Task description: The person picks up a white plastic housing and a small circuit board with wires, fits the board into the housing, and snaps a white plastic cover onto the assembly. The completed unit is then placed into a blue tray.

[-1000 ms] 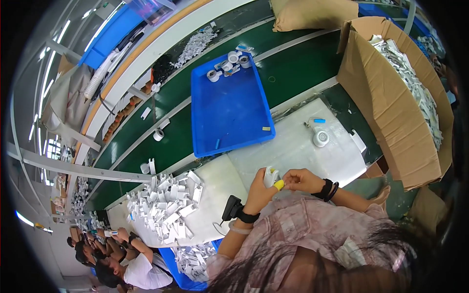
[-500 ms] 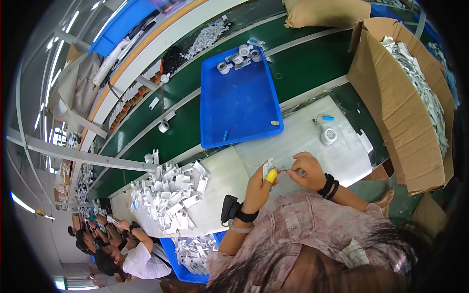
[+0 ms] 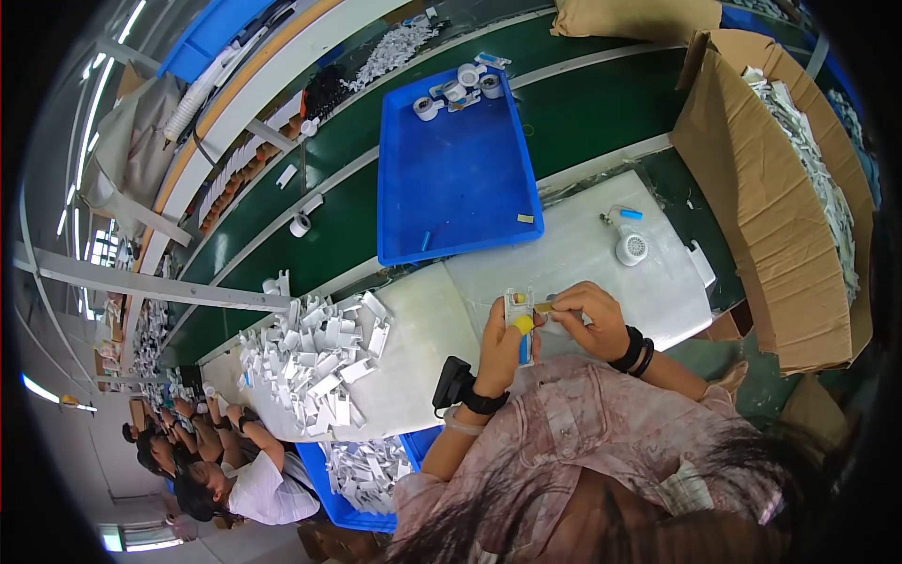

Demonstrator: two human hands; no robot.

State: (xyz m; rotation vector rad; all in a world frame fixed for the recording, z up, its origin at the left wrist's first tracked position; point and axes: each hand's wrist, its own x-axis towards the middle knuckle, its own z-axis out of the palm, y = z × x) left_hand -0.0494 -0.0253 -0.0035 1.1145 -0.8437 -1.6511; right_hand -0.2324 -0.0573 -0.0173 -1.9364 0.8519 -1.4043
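My left hand (image 3: 501,350) is closed around a slim white plastic housing (image 3: 519,299), which stands upright in the grip. Something yellow (image 3: 522,324) covers the tip of that thumb, and a blue cylindrical cell (image 3: 524,351) shows at the housing's lower part. From the right, my right hand (image 3: 594,321) pinches a small flat yellowish piece (image 3: 544,307) against the housing's side. Its fine detail is too small to tell. Beyond the right hand, a round white fan head (image 3: 631,248) with a grille lies on the white mat, beside a blue cell (image 3: 630,214) with wires.
Left on the mat (image 3: 413,324) is a heap of white housings (image 3: 319,352); more fill a blue bin (image 3: 366,475) below. A blue tray (image 3: 460,188) ahead holds several round white parts. At right stands a full cardboard box (image 3: 752,207). Co-workers (image 3: 268,484) sit at far left.
My left hand has turned the housing so its inner side and the blue cell show. My right hand has come closer and now brings the yellowish piece to it. The view has shifted slightly.
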